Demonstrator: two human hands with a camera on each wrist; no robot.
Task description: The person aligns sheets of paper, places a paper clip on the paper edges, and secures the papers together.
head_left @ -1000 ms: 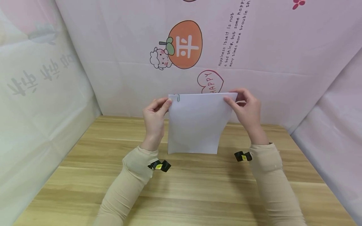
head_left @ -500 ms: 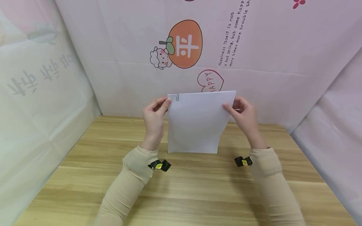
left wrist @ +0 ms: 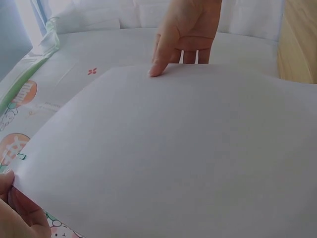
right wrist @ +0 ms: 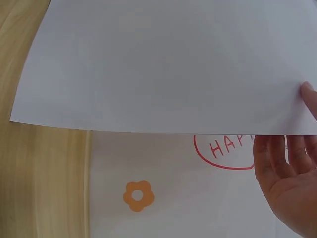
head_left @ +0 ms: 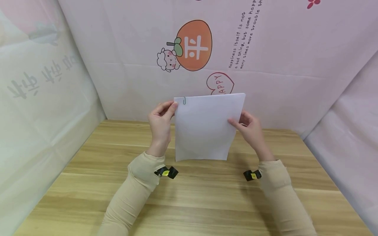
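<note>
White paper is held upright above the table; how many sheets there are I cannot tell. A green paper clip sits on its top edge near the upper left corner. My left hand pinches the left edge just below that corner, thumb in front. On the opposite side my right hand pinches the right edge below the top corner, its thumb on the front face. In the right wrist view the fingers pass behind the paper and their tips are hidden.
Beneath the paper lies a wood-grain table. A printed white cloth hangs behind its far edge, with more cloth at both sides. Small black cameras are strapped at the wrists.
My right hand has slid down the paper's right edge from the top corner. That corner has risen slightly. My left hand keeps its pinch almost in place.
</note>
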